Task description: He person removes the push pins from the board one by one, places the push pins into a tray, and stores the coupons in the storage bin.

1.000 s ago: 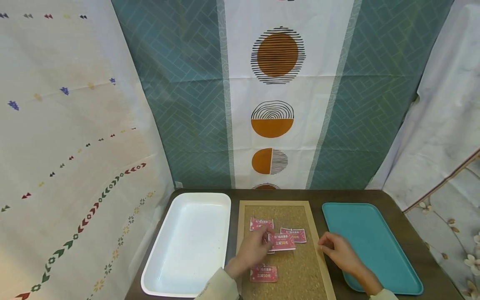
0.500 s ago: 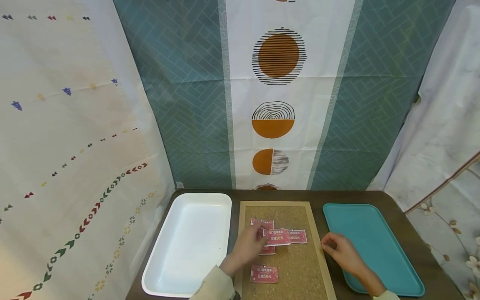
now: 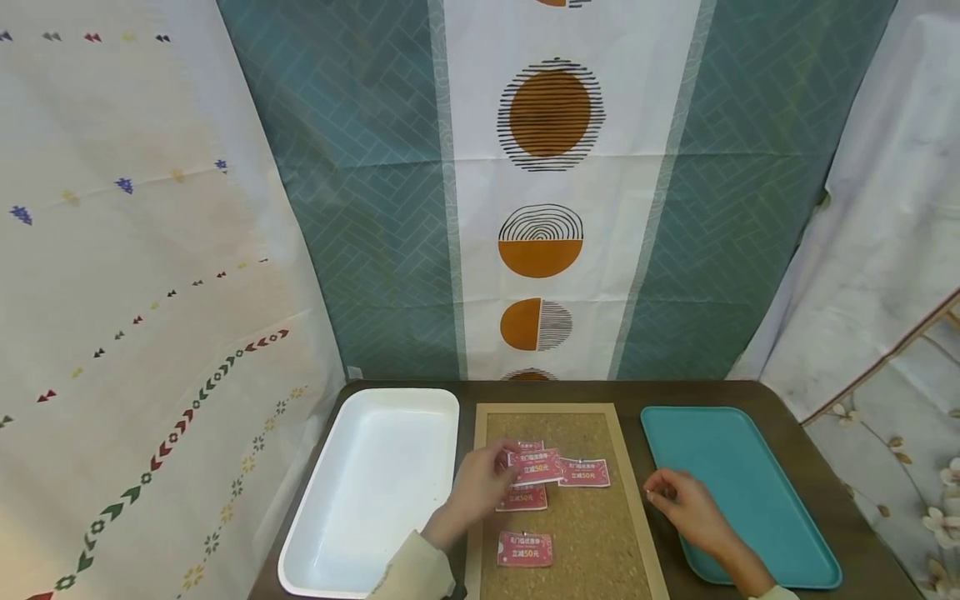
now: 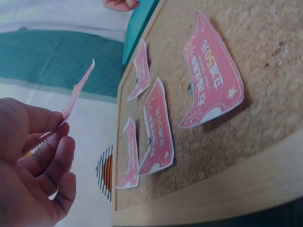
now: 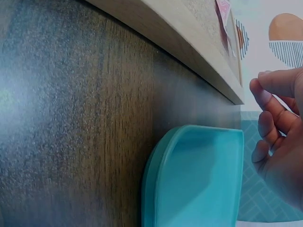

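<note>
My left hand (image 3: 477, 479) pinches a pink coupon (image 3: 538, 467) by its left end, between thumb and fingers. The coupon is held above the cork board (image 3: 585, 542), seen nearly edge-on in the left wrist view. Several more pink coupons lie on the board, among them a near one (image 4: 213, 71), a middle one (image 4: 158, 127) and a far one (image 4: 130, 156); a small shiny piece shows at some edges. My right hand (image 3: 686, 504) is by the board's right frame with thumb and forefinger tips together; I cannot tell whether they hold something small.
A white tray (image 3: 318, 500) stands left of the board. On the right is a teal tray (image 3: 780, 500), partly beneath my right hand in the head view. All sit on a dark wooden table (image 5: 94, 118), with patterned cloths (image 3: 390, 208) hanging behind and at the sides.
My left hand has carried the coupon left and slightly toward the back of the board, uncovering the right-hand coupon and part of the one below. The right hand has stayed nearly still.
</note>
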Demonstrator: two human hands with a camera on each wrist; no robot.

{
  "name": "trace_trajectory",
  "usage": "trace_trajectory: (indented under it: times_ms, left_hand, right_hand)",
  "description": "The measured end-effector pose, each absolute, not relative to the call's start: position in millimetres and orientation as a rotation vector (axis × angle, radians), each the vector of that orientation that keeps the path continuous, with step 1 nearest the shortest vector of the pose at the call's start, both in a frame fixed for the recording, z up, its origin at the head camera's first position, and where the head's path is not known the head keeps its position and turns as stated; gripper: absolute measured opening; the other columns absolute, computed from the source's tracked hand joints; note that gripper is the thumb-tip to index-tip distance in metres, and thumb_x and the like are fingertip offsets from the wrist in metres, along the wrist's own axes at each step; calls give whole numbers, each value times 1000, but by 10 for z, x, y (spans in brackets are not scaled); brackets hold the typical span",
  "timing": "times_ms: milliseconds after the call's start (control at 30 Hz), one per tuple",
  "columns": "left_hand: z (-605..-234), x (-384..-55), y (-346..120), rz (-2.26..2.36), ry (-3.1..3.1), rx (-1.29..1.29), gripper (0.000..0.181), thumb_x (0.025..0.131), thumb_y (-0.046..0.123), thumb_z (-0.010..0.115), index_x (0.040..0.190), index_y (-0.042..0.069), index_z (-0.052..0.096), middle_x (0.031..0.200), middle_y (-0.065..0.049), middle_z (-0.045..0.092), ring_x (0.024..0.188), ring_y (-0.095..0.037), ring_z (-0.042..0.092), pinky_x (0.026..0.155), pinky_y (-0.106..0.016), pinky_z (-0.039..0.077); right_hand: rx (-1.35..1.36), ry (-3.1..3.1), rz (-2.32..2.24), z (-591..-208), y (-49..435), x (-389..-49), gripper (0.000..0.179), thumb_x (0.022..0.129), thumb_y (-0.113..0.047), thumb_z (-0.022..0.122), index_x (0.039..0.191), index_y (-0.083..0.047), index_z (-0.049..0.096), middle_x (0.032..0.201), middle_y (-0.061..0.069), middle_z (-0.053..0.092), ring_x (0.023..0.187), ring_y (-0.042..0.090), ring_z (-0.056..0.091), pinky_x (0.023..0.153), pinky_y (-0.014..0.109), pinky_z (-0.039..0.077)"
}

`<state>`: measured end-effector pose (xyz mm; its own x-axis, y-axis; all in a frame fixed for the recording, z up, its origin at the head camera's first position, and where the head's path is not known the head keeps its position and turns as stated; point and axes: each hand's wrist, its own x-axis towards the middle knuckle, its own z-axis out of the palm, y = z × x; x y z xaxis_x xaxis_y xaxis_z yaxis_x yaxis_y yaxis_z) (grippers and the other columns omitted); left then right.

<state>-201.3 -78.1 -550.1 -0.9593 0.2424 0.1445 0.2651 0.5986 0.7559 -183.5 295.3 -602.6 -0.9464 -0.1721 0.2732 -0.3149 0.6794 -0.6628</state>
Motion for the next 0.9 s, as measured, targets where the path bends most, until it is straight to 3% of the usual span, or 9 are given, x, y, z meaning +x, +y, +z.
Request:
trace_trajectory:
  times_ms: [233,900]
  left_hand:
    - [-5502,-2060,-905,-1298,-2733,-431,28,98,16,75,126,12,71,84,7,62,70,-4,56,58,-22,50]
    - [-5454,-2107,-1161,-1279,-2701,-363,29,97,11,74,125,11,69,84,6,64,69,-4,57,56,-22,51]
  right_hand:
    - [408,-2641,1073,-6030,2981,-1825,22,86,4,81,88,-16,71,83,-16,63,80,2,53,70,31,47]
    - [357,-2677,1029,-5999,3105,-1822,21,85,5,81,90,-14,72,84,-11,66,79,1,54,69,32,48]
